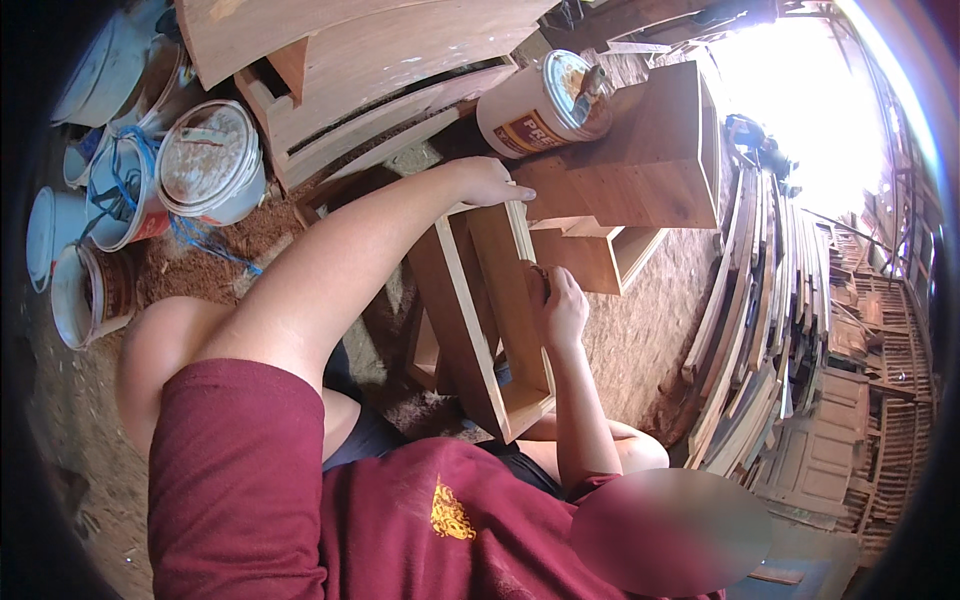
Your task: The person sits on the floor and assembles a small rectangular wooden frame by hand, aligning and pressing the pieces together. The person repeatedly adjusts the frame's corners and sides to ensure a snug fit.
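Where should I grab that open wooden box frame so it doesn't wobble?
Probably by the far top rail of the wooden box frame, reaching over from above, as the left hand does there. The frame stands tilted on the sawdust floor, so its upper edge is bare and narrow enough to wrap fingers round. The right hand presses its side rail.

Likely a woodworking shop: stacked planks [760,300], sawdust floor [640,340], paint buckets [205,160].

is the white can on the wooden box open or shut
Open: the white can has no lid on, and a tool handle sticks out of its top.
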`<action>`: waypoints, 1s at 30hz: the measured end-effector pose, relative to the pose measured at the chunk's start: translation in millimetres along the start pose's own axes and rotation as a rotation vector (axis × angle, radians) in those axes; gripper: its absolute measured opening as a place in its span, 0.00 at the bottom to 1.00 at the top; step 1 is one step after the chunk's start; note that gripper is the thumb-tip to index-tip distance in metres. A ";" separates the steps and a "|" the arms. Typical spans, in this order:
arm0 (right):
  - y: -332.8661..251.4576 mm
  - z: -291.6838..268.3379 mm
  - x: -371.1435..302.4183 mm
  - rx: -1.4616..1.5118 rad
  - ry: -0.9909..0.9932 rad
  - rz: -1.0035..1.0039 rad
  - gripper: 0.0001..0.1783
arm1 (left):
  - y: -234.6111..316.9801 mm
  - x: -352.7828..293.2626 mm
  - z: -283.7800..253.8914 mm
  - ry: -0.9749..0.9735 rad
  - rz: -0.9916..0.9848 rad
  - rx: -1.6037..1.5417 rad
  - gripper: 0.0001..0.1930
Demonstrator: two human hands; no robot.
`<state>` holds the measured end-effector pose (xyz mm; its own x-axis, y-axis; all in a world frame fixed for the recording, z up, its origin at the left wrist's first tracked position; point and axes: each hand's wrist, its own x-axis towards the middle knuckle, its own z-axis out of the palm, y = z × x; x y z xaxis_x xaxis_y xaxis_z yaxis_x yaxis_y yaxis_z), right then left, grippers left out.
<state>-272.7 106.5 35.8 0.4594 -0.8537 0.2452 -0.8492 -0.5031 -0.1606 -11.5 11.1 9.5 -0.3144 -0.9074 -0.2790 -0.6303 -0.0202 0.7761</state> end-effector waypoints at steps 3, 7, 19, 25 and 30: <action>0.5 1.8 8.7 -0.018 -0.018 0.002 0.17 | 0.2 3.0 0.3 -0.022 0.022 0.015 0.46; -5.4 5.7 26.6 0.006 0.001 -0.022 0.17 | 0.6 4.0 0.8 -0.031 0.036 -0.033 0.46; -24.1 37.8 98.2 0.143 0.035 -0.074 0.11 | -2.3 5.3 5.1 0.045 -0.034 -0.169 0.49; -20.9 39.9 91.5 0.111 0.010 -0.091 0.09 | -4.4 4.6 2.6 0.014 -0.054 -0.215 0.42; -18.9 33.7 65.0 0.160 0.031 -0.085 0.10 | -5.5 6.0 4.0 0.012 -0.054 -0.215 0.40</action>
<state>-217.9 56.0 22.6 0.5176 -0.8038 0.2934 -0.7540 -0.5905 -0.2876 -12.8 7.4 1.3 -0.2750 -0.9075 -0.3174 -0.4794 -0.1568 0.8635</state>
